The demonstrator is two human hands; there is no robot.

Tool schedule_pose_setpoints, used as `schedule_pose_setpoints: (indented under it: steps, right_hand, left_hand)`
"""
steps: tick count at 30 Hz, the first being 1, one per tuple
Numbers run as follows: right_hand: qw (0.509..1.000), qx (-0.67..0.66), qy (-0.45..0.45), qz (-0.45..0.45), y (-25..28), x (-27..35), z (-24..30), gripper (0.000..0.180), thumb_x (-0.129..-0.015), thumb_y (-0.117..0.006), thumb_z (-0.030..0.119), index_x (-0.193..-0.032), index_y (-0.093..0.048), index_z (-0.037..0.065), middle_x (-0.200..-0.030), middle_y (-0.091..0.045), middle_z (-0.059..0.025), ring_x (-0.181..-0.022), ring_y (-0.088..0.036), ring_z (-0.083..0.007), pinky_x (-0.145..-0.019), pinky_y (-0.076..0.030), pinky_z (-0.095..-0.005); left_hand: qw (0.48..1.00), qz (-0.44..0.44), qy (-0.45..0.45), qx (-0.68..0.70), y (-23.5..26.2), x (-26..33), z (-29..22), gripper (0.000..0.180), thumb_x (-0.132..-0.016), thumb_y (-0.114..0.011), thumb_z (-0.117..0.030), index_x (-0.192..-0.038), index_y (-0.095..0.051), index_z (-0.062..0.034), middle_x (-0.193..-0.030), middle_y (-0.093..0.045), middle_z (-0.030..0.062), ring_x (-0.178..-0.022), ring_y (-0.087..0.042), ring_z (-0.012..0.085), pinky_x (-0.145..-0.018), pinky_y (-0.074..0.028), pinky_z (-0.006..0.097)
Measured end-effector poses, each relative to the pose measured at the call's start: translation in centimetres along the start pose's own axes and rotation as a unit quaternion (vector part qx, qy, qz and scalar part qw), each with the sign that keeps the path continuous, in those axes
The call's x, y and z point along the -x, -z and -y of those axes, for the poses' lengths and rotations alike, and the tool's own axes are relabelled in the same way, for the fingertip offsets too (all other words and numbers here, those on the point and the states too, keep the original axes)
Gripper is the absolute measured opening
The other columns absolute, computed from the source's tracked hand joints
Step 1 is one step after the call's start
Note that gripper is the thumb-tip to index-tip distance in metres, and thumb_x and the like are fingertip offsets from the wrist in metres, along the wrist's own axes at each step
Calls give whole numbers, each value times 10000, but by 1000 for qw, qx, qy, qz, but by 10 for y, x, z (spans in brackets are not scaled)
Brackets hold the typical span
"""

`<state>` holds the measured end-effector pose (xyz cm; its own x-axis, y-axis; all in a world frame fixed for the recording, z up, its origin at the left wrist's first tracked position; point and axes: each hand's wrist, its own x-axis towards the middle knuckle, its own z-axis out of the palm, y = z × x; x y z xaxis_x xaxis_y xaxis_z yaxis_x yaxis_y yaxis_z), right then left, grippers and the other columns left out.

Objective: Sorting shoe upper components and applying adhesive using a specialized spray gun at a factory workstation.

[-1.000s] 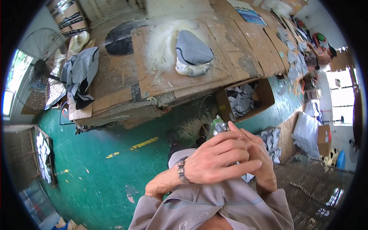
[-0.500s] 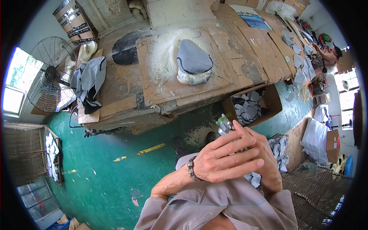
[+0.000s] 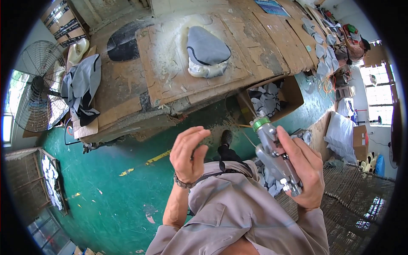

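Fingers of the right hand (image 3: 304,170) wrap a spray gun (image 3: 274,155), hiding its grip; left hand (image 3: 189,155) curls empty.

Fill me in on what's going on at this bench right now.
A person stands at a cardboard-covered workbench. Their right hand grips a metal spray gun with a green ring at its nozzle, pointed toward the bench. The left hand is raised, empty, fingers curled. A grey seat cover lies on the bench, untouched.

The right hand (image 3: 304,170) grips a silver metal spray gun with a green ring at its nozzle (image 3: 274,153). The left hand (image 3: 189,155) hangs beside it, fingers curled, holding nothing. Beyond them, a grey padded seat cover on pale foam (image 3: 207,51) lies on the worn cardboard-covered workbench (image 3: 127,89).
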<state>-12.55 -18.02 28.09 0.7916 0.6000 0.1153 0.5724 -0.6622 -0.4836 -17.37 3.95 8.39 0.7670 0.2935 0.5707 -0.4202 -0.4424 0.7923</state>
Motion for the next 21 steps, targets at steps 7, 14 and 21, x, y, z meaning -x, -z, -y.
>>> schedule_pose_setpoints:
  steps: [7, 14, 21]
  right_hand:
    - [1000, 16, 3, -4, -7, 26, -7, 613, -777, -704, 32, -1362, -573, -94, -849, -663, -168, -700, -675, -261, -648, -538, -347]
    - [995, -27, -87, -27, 3, 46, -38, 532, -790, -655, -27, -1318, -614, -80, -841, -658, -170, -678, -659, -277, -658, -523, -323]
    - [986, -152, -73, 16, 42, 54, -114, 545, -804, -667, -19, -1345, -610, -44, -894, -665, -174, -754, -669, -275, -680, -517, -325]
  left_hand:
    - [995, 4, 74, -62, 16, 20, 55, 165, -927, -665, -62, -1081, -694, -7, -1011, -746, 116, -967, -707, 310, -852, -557, 383]
    - [974, 68, 170, -131, -4, 60, 124, 241, -973, -646, -106, -1203, -682, -45, -970, -751, 90, -816, -692, 201, -760, -546, 322]
    - [854, 253, 397, -223, -34, 197, 219, 338, -883, -719, -195, -1199, -683, -84, -968, -755, 141, -948, -710, 347, -827, -554, 456]
